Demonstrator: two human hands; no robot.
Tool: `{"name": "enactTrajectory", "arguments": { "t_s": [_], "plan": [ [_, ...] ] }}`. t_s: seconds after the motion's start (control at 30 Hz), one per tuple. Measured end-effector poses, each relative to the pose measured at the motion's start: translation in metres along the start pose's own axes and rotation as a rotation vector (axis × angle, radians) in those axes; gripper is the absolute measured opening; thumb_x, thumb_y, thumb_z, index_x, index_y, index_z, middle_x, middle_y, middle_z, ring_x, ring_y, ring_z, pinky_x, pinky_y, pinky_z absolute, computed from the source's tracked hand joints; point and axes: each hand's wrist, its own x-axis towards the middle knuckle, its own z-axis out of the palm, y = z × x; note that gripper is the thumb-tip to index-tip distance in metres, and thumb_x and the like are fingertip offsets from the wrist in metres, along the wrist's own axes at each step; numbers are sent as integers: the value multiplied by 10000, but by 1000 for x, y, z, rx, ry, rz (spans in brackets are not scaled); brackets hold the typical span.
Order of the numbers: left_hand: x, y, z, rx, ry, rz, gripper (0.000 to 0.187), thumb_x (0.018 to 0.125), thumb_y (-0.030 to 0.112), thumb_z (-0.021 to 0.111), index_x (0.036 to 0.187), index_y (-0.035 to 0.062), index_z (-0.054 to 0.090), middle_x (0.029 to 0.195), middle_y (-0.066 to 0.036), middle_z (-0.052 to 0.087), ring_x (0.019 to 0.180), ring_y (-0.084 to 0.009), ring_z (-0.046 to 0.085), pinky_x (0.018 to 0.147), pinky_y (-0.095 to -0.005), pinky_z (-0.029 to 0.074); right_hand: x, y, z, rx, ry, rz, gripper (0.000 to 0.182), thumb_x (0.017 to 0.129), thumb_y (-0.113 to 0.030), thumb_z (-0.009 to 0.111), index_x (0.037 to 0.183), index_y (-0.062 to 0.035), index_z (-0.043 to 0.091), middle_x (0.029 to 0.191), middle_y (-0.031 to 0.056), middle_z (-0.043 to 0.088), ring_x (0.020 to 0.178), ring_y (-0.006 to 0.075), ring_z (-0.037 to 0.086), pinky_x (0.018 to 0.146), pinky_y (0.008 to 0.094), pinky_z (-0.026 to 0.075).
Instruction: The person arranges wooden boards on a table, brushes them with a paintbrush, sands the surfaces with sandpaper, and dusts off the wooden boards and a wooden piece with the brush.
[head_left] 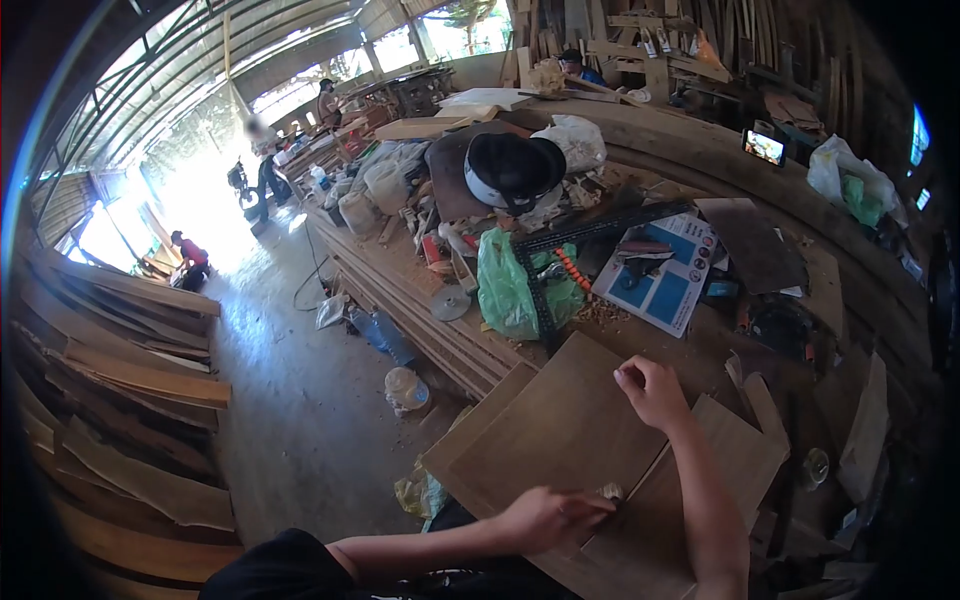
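Note:
My left hand (548,519) is over the lower part of a flat brown wooden panel (560,420), its fingers drawn together around something I cannot make out. Close to its fingertips lies a small pale object (611,491), too small to name. My right hand (655,392) is raised over the panel's right side with its fingers curled in; whatever they hold, if anything, is hidden. A thin straight gap runs between this panel and a second board (715,455) on the right, beneath my right forearm.
Beyond the panel are a green plastic bag (505,285), a black metal square (600,228), a blue-and-white printed sheet (660,275) and a black cap (510,165). Planks (140,375) are stacked at left. Several people are in the background, one in red (190,255).

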Motion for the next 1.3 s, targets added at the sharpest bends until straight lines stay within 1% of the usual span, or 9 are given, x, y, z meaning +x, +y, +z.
{"name": "enactTrajectory", "arguments": {
  "t_s": [0.13, 0.3, 0.4, 0.53, 0.73, 0.83, 1.0, 1.17, 1.3],
  "plan": [
    [0, -54, -52, 52, 134, -40, 128, 964, 96, 683, 1024, 10, 757, 966, -156, 773, 854, -237, 754, 691, -339, 564, -2, -2, 0, 6, 15, 9, 266, 975, -277, 675, 933, -15, 699, 840, 153, 737, 804, 328, 725, 761, 426, 560],
    [-1, -32, -109, 541, 330, -295, 174, 924, 149, 688, 1071, 85, 755, 998, -160, 754, 828, -298, 733, 695, -418, 578, 0, 4, 3, -15, 22, -19, 249, 969, -265, 686, 930, -21, 703, 811, 153, 735, 777, 314, 729, 745, 415, 564],
    [-5, -26, -83, 706, 191, -368, 291, 900, 202, 693, 1183, 148, 736, 1049, -141, 729, 846, -311, 724, 698, -436, 583, -1, 5, 4, -11, 24, -28, 243, 967, -264, 688, 927, -24, 704, 799, 149, 732, 762, 309, 729, 734, 412, 566],
    [-22, -3, -17, 730, 162, 119, 461, 855, 206, 740, 1311, 182, 678, 1029, -128, 713, 840, -290, 725, 724, -417, 585, 0, 3, 1, -17, -19, 11, 257, 983, -258, 670, 973, -4, 710, 854, 163, 744, 808, 320, 736, 754, 399, 558],
    [-27, -4, -11, 102, -176, -3, 321, 945, 158, 711, 1265, 141, 720, 1112, -126, 752, 921, -279, 742, 814, -400, 590, 0, 7, 4, 3, 26, -23, 240, 966, -262, 689, 923, -27, 701, 814, 147, 741, 780, 312, 736, 743, 414, 573],
    [-22, -19, -63, 25, -12, -210, 251, 970, 124, 692, 1210, 85, 754, 1007, -97, 793, 831, -169, 754, 769, -332, 604, 0, 7, 4, 10, 23, -7, 241, 964, -262, 691, 933, -24, 706, 826, 150, 745, 796, 315, 739, 751, 413, 575],
    [-23, -18, -109, 533, 276, -301, 204, 943, 141, 682, 1125, 112, 772, 864, -106, 778, 727, -209, 741, 676, -338, 593, -4, 4, 5, 3, 24, 18, 243, 958, -261, 698, 954, -18, 716, 856, 156, 752, 822, 320, 743, 777, 418, 583],
    [-53, -8, -36, 648, 40, 247, 428, 878, 201, 696, 1302, 148, 666, 1148, -81, 729, 889, -237, 732, 764, -397, 588, 0, 8, 6, 1, 36, -32, 240, 951, -249, 703, 957, -10, 715, 868, 156, 754, 832, 322, 742, 787, 420, 583],
    [-49, 3, -17, 300, -69, 188, 395, 894, 214, 701, 1284, 152, 687, 1099, -107, 743, 834, -292, 736, 759, -412, 597, -3, 4, 2, 2, 18, 20, 236, 951, -247, 699, 956, -12, 716, 868, 156, 752, 851, 320, 738, 796, 420, 577]
  ]
}}
